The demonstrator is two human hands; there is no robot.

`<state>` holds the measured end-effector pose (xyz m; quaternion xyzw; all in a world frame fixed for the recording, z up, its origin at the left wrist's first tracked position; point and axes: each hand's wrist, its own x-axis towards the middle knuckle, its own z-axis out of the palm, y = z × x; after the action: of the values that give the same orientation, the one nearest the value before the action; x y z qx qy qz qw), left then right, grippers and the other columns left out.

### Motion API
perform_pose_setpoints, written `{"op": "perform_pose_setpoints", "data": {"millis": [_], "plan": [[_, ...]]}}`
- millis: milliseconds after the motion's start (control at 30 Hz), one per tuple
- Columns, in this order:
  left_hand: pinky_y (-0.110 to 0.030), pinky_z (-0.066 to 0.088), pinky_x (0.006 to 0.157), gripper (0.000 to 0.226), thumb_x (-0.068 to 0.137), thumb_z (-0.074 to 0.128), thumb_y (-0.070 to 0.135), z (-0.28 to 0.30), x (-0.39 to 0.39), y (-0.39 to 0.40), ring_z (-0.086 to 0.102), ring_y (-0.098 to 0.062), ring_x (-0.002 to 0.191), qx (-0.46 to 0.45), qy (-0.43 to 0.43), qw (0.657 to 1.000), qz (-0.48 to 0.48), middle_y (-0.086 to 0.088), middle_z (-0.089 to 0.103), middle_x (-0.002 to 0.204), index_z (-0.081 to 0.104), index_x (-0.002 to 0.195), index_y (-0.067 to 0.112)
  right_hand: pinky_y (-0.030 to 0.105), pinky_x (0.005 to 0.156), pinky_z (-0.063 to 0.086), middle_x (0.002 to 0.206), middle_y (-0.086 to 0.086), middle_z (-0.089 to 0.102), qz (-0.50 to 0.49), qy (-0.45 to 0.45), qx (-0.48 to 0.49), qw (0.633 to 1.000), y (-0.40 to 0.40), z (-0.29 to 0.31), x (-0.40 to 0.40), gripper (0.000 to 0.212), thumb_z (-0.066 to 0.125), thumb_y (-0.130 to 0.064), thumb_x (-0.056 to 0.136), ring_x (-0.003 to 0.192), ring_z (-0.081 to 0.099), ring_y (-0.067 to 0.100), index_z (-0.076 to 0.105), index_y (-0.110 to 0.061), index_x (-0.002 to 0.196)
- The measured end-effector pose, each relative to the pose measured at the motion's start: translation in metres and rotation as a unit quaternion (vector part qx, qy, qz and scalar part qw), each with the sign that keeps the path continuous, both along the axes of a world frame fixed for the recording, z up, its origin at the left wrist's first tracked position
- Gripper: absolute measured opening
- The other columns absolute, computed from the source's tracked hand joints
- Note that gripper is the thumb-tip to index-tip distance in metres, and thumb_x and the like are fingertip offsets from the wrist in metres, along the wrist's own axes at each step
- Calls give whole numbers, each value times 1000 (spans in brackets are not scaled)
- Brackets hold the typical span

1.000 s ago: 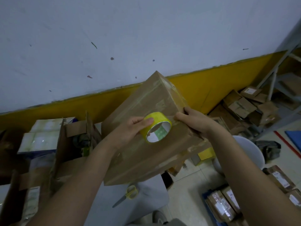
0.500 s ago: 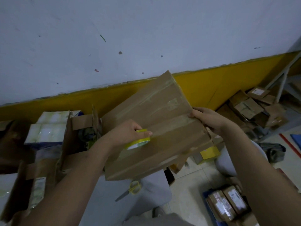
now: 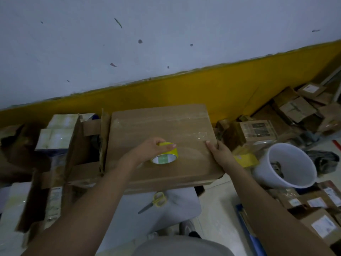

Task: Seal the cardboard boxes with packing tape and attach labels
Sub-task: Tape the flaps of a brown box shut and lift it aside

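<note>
Box has dropped from a steep tilt to lying flat, broad face up; both hands came down with it. Roll went from edge-on at the box's left part to nearer the face's middle, core hole towards the camera again.

Cardboard box (image 3: 162, 133) sits on the pale surface (image 3: 177, 206), far edge towards the yellow wall band (image 3: 203, 89), near edge overhanging slightly. Several shiny tape strips already cross its top. No label visible on this face, so labelling looks not yet done.

Risks:
- Tape creasing or sticking to itself if the free end lifts off before it's pressed down. Can't see where the free end is.
- Box sliding towards the scissors (image 3: 154, 201), which lie on the surface just in front of it, if the roll gets pulled hard while only one edge is pinned.
- Strip running crooked off the seam. Seam line is hard to make out in this light.

Hands:
- Left hand (image 3: 147, 150): fingers curled over the top of the yellow tape roll (image 3: 165, 156), clamped on it, roll resting on the box face.
- Right hand (image 3: 219, 150): at the box's right edge, thumb flat on top, fingers wrapped over the side. Gripping that edge, steadying the box.

White bucket (image 3: 287, 163) is right of the box, clear of it.
</note>
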<state>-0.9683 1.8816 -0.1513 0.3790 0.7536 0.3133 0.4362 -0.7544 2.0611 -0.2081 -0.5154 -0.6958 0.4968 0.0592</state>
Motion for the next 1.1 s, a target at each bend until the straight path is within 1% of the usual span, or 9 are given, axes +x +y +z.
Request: {"op": "perform_pose_setpoints", "data": {"millis": [167, 367, 500, 700, 767, 833, 900, 1000, 1100], "plan": [[-26, 26, 49, 50, 83, 71, 59, 2, -4, 7, 33, -8, 51, -38, 77, 995, -55, 8, 37, 53, 55, 51, 24, 46, 77, 53, 107, 15, 67, 21, -85, 171, 981, -7, -9, -11, 47, 33, -50, 104, 94, 63, 38, 47, -11, 128], [-20, 22, 49, 55, 90, 70, 44, 9, -19, -14, 31, -9, 54, -18, 81, 992, -100, -1, 34, 58, 54, 66, -2, 42, 67, 50, 99, 14, 66, 39, -146, 252, 956, -7, -14, -13, 44, 27, -46, 105, 84, 63, 37, 44, -11, 126], [-29, 22, 54, 51, 90, 69, 49, 12, -19, -25, 29, -10, 53, -15, 156, 979, -130, 2, 31, 58, 44, 61, 16, 41, 66, 46, 101, 13, 66, 45, -146, 271, 950, -7, -16, -12, 42, 26, -45, 106, 86, 63, 37, 44, -13, 128], [-34, 20, 54, 58, 90, 64, 58, 20, -57, -60, 25, -12, 46, -63, 265, 955, -114, 6, 25, 54, 32, 57, 22, 39, 65, 40, 100, 14, 66, 47, -167, 272, 946, -6, -17, -13, 42, 24, -41, 107, 86, 62, 36, 42, -12, 131], [-35, 20, 55, 60, 89, 62, 61, 16, -55, -64, 23, -13, 47, -51, 285, 951, -112, 4, 24, 55, 31, 57, 21, 42, 69, 45, 115, 17, 64, 42, -166, 285, 943, -8, -17, -15, 45, 26, -39, 107, 97, 62, 38, 41, -9, 136], [-37, 20, 56, 60, 87, 60, 63, 12, -52, -64, 23, -14, 51, -34, 294, 950, -103, 2, 24, 56, 31, 58, 20, 48, 94, 45, 144, 20, 49, 51, -179, 339, 922, -16, -19, -18, 55, 30, -39, 106, 126, 51, 38, 35, -4, 148], [-36, 21, 55, 58, 87, 61, 62, 10, -53, -63, 26, -15, 52, -33, 288, 953, -93, 1, 28, 57, 35, 58, 20, 48, 119, 20, 161, 17, 24, 82, -203, 388, 895, -35, -20, -27, 65, 29, -44, 105, 149, 23, 33, 22, -4, 156], [-34, 22, 55, 54, 84, 59, 67, 11, -51, -61, 31, -14, 53, -43, 297, 949, -93, 1, 35, 58, 44, 60, 20, 47, 123, -3, 166, 14, 3, 164, -220, 378, 884, -74, -25, -51, 71, 17, -49, 104, 153, -1, 28, 6, -6, 158], [-34, 22, 56, 53, 86, 61, 65, 13, -46, -58, 33, -15, 56, -53, 309, 945, -97, 1, 35, 59, 45, 63, 21, 47, 121, -9, 166, 14, 3, 192, -207, 377, 882, -100, -28, -72, 74, 6, -50, 99, 153, -2, 29, 6, -6, 158]]}}
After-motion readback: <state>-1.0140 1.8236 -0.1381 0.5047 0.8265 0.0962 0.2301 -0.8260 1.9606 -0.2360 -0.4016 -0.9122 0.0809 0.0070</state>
